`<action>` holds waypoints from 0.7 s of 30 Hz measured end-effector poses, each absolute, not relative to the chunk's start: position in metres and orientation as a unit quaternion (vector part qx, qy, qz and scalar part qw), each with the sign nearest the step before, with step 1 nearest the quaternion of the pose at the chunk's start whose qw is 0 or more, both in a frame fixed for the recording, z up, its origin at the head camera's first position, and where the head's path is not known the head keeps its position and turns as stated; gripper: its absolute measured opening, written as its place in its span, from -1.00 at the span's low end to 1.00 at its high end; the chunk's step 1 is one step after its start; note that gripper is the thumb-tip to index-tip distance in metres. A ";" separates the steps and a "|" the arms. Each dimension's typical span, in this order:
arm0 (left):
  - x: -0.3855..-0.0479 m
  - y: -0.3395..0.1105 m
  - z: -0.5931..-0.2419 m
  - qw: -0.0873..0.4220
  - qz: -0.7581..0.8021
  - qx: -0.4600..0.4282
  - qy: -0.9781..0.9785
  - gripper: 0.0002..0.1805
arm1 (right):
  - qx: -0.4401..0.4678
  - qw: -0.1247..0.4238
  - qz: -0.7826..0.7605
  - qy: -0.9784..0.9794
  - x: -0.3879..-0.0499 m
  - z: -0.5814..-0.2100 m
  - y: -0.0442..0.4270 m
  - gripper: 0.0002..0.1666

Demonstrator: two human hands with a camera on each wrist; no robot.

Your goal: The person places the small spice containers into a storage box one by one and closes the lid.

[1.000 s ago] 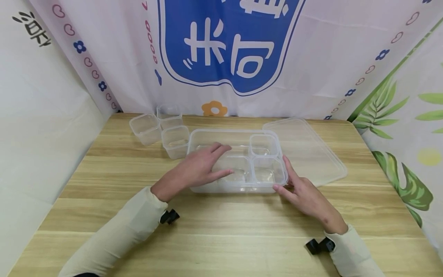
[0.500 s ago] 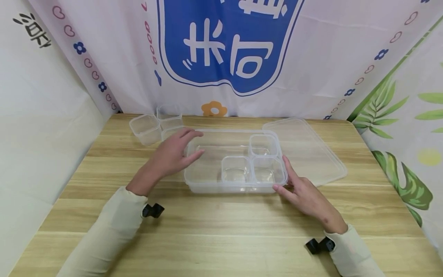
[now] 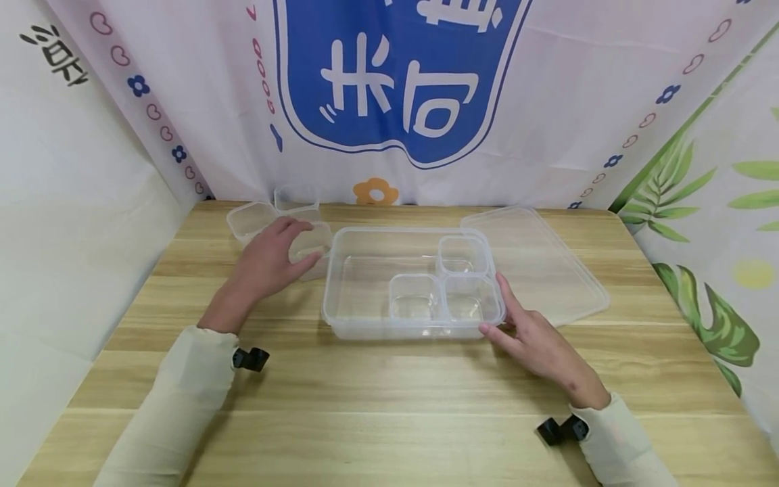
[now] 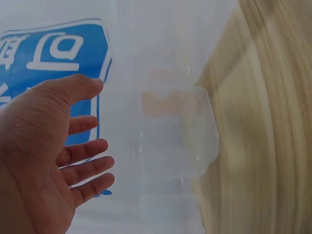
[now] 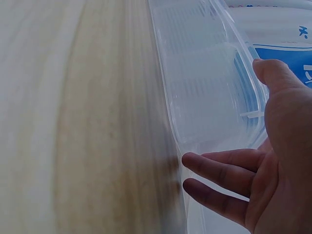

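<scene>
"What was the setting?"

"A wood-grain table (image 3: 389, 412), with a printed cloth (image 3: 560, 74) hanging behind it."

"And which step was in hand?"

"Reaching for a small cup (image 3: 315, 241), I'd judge. It stood on the table, just beside the left end of the big box (image 3: 365, 331)."

"Did the left hand (image 3: 264, 260) have it?"

"Not by the look of it. Thumb and fingers were spread well apart, relaxed, with nothing pinched between them. Whether a fingertip brushed the cup, I couldn't tell."

"So what did the next move call for?"

"Drawing thumb and fingers together on the cup's walls, probably lightly, since thin plastic might flex. The cups close behind it could have been knocked."

"How did the cup look?"

"Clear, slightly cloudy, square with rounded corners, upright and apparently bare inside. The left hand hid part of it."

"What was around it?"

"Two similar cups, one at the back (image 3: 297, 199) and one farther left (image 3: 246, 215). The box held three more: back right (image 3: 464, 257), front right (image 3: 471, 301) and front middle (image 3: 414, 297). Its left part was bare."

"And the right hand (image 3: 538, 345)?"

"It rested at the box's near right corner, fingers fairly straight, seemingly steadying it. Beyond lay a flat lid (image 3: 554, 264)."
</scene>
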State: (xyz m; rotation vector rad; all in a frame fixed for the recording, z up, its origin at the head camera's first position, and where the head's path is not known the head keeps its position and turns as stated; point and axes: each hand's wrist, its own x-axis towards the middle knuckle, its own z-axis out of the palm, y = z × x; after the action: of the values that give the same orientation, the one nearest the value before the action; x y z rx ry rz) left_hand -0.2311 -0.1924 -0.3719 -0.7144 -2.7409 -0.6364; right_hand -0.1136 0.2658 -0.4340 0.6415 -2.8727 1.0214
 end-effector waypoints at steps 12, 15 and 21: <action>-0.239 -0.203 -0.379 0.070 -0.206 -0.197 -0.956 -0.18 | 0.206 0.008 0.327 -0.922 -0.113 -0.432 0.266 0.14; -0.241 -0.204 -0.380 0.057 -0.206 -0.191 -0.958 -0.12 | 0.205 0.007 0.327 -0.922 -0.113 -0.432 0.266 0.13; -0.245 -0.207 -0.384 0.031 -0.215 -0.177 -0.960 -0.04 | 0.205 0.008 0.331 -0.921 -0.113 -0.432 0.266 0.13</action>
State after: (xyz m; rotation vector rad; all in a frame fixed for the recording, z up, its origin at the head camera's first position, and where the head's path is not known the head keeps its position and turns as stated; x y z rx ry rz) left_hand -0.2449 -0.2074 -0.3836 -0.5454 -2.9584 -0.6629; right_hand -0.1134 0.2662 -0.4323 0.6420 -2.8791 1.0342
